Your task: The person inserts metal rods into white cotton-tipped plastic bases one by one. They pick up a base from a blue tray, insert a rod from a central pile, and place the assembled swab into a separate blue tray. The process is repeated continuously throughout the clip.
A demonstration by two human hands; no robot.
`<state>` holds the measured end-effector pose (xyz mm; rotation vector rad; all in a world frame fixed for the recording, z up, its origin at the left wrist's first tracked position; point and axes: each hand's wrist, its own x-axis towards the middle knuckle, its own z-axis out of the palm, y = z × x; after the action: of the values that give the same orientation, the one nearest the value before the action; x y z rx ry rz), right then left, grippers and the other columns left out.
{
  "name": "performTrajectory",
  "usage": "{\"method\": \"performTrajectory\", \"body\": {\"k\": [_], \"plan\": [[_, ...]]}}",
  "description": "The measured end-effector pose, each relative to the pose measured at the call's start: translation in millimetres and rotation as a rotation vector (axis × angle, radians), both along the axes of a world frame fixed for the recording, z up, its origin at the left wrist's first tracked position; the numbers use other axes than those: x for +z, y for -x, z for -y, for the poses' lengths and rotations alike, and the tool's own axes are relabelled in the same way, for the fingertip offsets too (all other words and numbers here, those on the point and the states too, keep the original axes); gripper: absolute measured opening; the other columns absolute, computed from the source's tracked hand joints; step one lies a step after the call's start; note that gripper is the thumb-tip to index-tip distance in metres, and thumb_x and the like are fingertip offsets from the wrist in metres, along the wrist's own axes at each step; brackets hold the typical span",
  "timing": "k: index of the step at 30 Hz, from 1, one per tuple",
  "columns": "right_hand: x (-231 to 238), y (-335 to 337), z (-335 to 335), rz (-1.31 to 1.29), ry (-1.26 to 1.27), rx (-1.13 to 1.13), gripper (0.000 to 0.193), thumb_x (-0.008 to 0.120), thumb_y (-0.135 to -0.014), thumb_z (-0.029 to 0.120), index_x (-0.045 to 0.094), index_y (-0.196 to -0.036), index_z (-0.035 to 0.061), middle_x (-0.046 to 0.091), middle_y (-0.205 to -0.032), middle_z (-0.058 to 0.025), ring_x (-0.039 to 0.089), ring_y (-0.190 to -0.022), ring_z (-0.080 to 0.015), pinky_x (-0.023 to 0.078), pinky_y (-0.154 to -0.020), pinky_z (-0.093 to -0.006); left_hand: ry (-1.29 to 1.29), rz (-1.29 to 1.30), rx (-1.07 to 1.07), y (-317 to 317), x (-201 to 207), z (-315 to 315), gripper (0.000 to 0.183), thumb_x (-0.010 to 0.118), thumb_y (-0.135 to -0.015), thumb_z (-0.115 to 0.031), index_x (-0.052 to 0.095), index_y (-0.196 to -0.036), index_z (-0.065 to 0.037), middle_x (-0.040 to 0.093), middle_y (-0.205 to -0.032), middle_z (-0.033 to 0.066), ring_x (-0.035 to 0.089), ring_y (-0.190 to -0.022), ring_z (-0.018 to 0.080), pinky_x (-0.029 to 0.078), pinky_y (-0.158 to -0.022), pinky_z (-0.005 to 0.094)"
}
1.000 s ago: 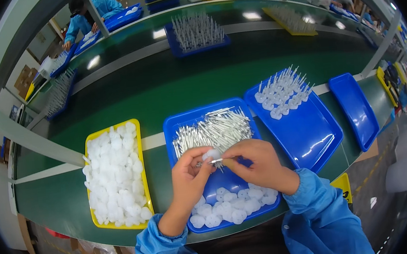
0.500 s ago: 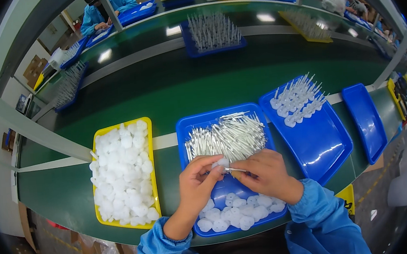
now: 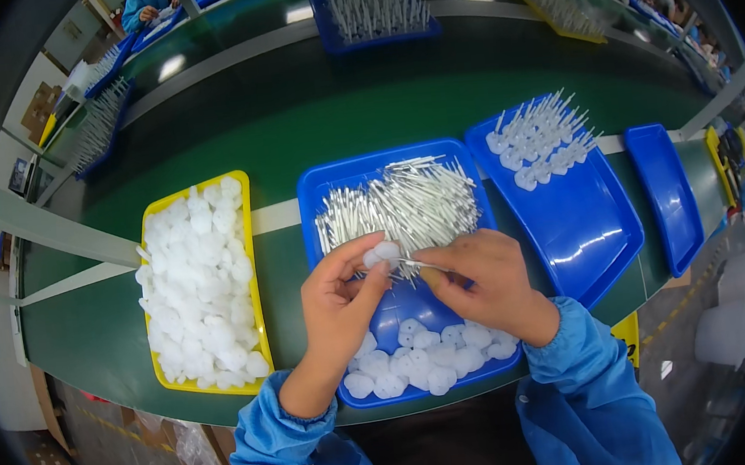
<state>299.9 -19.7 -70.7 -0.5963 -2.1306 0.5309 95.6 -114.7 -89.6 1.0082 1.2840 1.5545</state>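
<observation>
Between the thumb and fingers of my left hand (image 3: pixel 330 304) is a small translucent white plastic disc (image 3: pixel 382 254). My right hand (image 3: pixel 490 284) pinches a thin, pale rod (image 3: pixel 413 264), its tip at the disc's right edge; whether it is inserted I cannot tell. Both hands hover over a blue tray (image 3: pixel 398 306). Its far half holds a heap of thin silvery-white rods (image 3: pixel 401 198), while similar white discs (image 3: pixel 430 363), some with small holes, lie along its near side.
To the left stands a yellow tray (image 3: pixel 256 271) heaped with white pieces (image 3: pixel 198 285). On the right, a blue tray (image 3: pixel 579 230) carries rods standing in discs (image 3: pixel 538 140), beside a narrower blue tray (image 3: pixel 667 200). Farther trays of upright rods (image 3: pixel 373 8) sit across the green table (image 3: pixel 289 106).
The whole view has shifted, so trays and table appear higher. Both hands still hold the disc and rod together over the tray; the disc now shows more of its face.
</observation>
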Motion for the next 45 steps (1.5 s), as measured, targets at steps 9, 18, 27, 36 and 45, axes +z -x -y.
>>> {"method": "performTrajectory", "body": {"k": [9,18,27,36,45], "plan": [[-8,1,2,0.040,0.009,-0.014,0.023,0.090,-0.087,0.012,0.087,-0.110,0.0105,0.070,-0.067,-0.0030,0.067,-0.056,-0.0213,0.051,-0.055,-0.0355,-0.023,-0.069,0.025,0,3,2,0.040,0.076,-0.103,0.007,0.076,-0.143,0.001,0.078,-0.134,0.0116,0.074,-0.117,0.0129,0.065,-0.088,0.0247],[1,0,9,0.051,0.222,-0.015,0.020,0.088,-0.090,0.013,0.087,-0.110,0.0075,0.074,-0.072,-0.0095,0.072,-0.059,-0.0245,0.055,-0.055,-0.0362,-0.069,-0.399,0.060,1,7,1,0.039,0.074,-0.101,0.010,0.078,-0.139,-0.001,0.077,-0.137,0.0158,0.075,-0.113,0.0166,0.067,-0.090,0.0285],[1,0,8,0.061,0.249,-0.030,0.018,0.088,-0.092,0.016,0.086,-0.108,0.0089,0.074,-0.073,-0.0097,0.073,-0.061,-0.0258,0.056,-0.056,-0.0369,-0.151,-0.619,0.065,0,9,-2,0.037,0.075,-0.100,0.010,0.082,-0.133,-0.003,0.081,-0.128,0.0155,0.078,-0.107,0.0152,0.067,-0.087,0.0286],[1,6,9,0.049,0.544,-0.036,0.010,0.087,-0.094,0.019,0.085,-0.101,0.0118,0.078,-0.080,-0.0081,0.074,-0.065,-0.0255,0.056,-0.060,-0.0379,-0.058,-0.532,0.055,-8,6,2,0.042,0.076,-0.097,0.011,0.081,-0.136,-0.004,0.083,-0.115,0.0137,0.080,-0.098,0.0156,0.067,-0.085,0.0284],[3,7,12,0.282,-0.363,-0.178,0.017,0.089,-0.087,0.017,0.083,-0.102,0.0105,0.071,-0.071,0.0035,0.066,-0.061,-0.0143,0.043,-0.068,-0.0339,-0.143,-0.741,0.102,-6,10,4,0.046,0.084,-0.088,0.008,0.085,-0.131,-0.007,0.082,-0.092,0.0134,0.076,-0.075,0.0214,0.059,-0.072,0.0322]]}}
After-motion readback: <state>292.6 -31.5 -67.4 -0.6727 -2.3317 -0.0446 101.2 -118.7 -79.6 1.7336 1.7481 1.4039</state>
